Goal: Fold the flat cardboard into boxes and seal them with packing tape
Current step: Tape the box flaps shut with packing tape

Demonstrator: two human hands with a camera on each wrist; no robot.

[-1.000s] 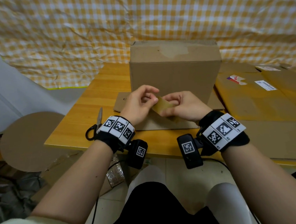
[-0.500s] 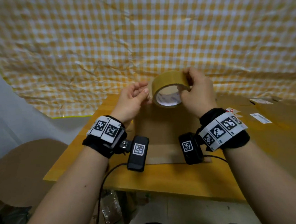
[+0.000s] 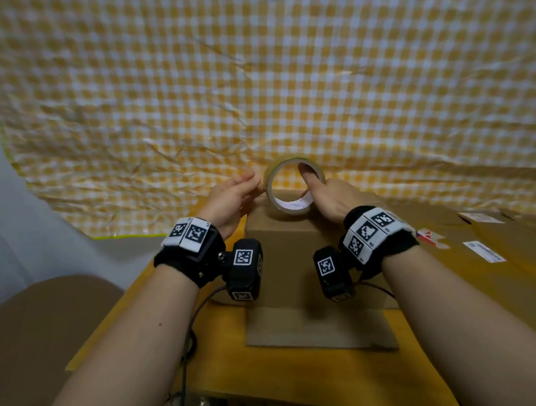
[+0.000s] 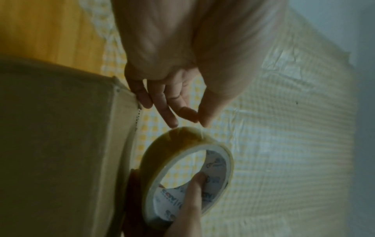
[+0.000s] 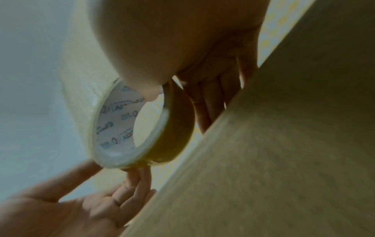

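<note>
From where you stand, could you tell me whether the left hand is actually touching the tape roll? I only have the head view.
Observer: Yes. In the left wrist view the left hand has its thumb tip and fingertips on the outer face of the tape roll.
Operator: Thank you. How is the other hand holding it?
Observer: In the right wrist view the right hand hooks its thumb through the core, with its fingers along the outer band, between the roll and the cardboard box.
Operator: Is any tape pulled free?
Observer: Neither wrist view shows a loose strip, and I cannot tell where the tape's end is.
</note>
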